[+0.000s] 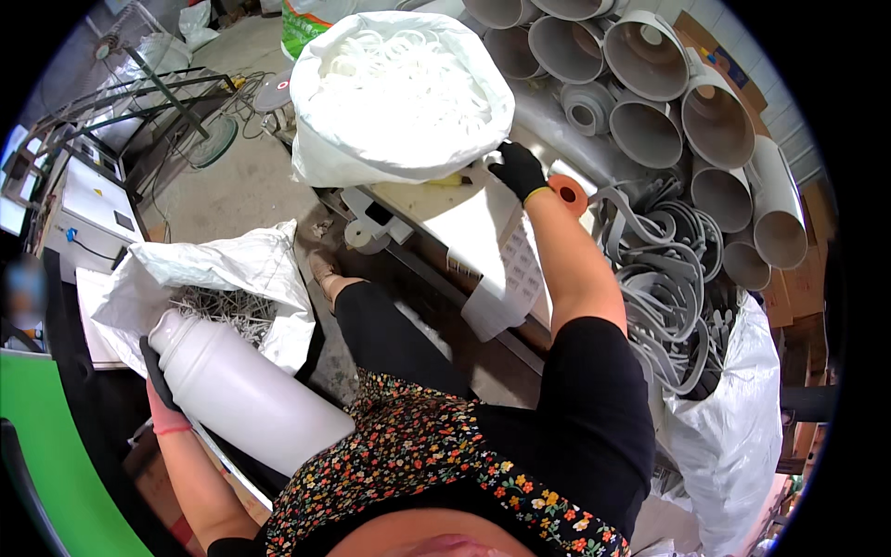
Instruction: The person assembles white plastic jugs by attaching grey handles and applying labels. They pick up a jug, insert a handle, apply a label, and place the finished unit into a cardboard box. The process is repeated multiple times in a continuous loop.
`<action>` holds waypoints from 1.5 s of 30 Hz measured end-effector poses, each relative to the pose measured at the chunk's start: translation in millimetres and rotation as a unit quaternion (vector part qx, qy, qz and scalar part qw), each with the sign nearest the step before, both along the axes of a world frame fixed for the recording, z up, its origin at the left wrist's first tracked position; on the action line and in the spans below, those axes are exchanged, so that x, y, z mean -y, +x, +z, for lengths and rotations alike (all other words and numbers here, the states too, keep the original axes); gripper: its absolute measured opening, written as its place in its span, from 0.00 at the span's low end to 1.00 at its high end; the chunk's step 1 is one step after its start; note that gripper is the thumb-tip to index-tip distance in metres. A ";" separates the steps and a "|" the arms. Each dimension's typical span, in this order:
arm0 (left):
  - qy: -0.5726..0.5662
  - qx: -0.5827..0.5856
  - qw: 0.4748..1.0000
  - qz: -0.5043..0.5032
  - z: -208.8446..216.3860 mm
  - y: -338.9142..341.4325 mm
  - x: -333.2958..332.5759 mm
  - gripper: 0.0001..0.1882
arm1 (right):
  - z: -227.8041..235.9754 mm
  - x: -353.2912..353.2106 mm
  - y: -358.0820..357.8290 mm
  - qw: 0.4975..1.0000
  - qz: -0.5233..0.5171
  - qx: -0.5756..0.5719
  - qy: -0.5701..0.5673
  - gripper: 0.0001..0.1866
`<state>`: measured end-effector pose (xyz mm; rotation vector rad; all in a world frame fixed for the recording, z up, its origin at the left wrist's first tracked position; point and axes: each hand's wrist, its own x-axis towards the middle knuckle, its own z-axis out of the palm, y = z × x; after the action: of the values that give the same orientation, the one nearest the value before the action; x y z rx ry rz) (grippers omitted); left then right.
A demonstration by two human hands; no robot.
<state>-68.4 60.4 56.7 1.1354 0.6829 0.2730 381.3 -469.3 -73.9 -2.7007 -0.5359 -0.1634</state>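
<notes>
So, L hand (161,376) is low, R hand (521,171) fwd.

The left hand (160,381) is showing dark grey and pink, while the right hand (522,172) is wearing a black glove edged in yellow. The pipe fitting (246,390) is showing plain pale grey. The big sack (353,162) is gleaming white around white rings (399,79); the left sack (278,246), also white, is framing grey pieces (232,314). A small ring-shaped roll (577,193) is standing out orange-red. Coiled strips (654,306) are showing mid-grey, and stacked pipes (784,190) are showing light grey, browner inside. The flowered garment (390,427) is mixing orange, red, yellow and white blooms on black, while the trouser leg (390,325) is showing plain black. The printed sheet (522,265) is carrying grey rows on white, and a panel (46,446) is glowing bright green.
</notes>
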 end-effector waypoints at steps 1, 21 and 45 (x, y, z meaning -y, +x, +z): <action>-0.030 0.012 0.999 0.015 2.3 -0.4 9.8 0.33 | 12.7 7.4 10.7 0.993 -0.042 -0.051 -0.102 0.31; 0.005 0.062 0.998 0.021 -21.4 -7.9 -1.1 0.31 | 19.9 -2.6 -26.9 0.977 -0.064 0.083 -0.185 0.42; 0.087 0.107 0.990 0.018 3.8 -39.1 -1.0 0.31 | -30.2 -5.3 -67.4 0.988 -0.060 0.142 -0.031 0.14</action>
<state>-107.6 61.3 60.5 1.2398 0.4973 0.4861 313.9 -464.0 -104.1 -2.7887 -0.4653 -0.5810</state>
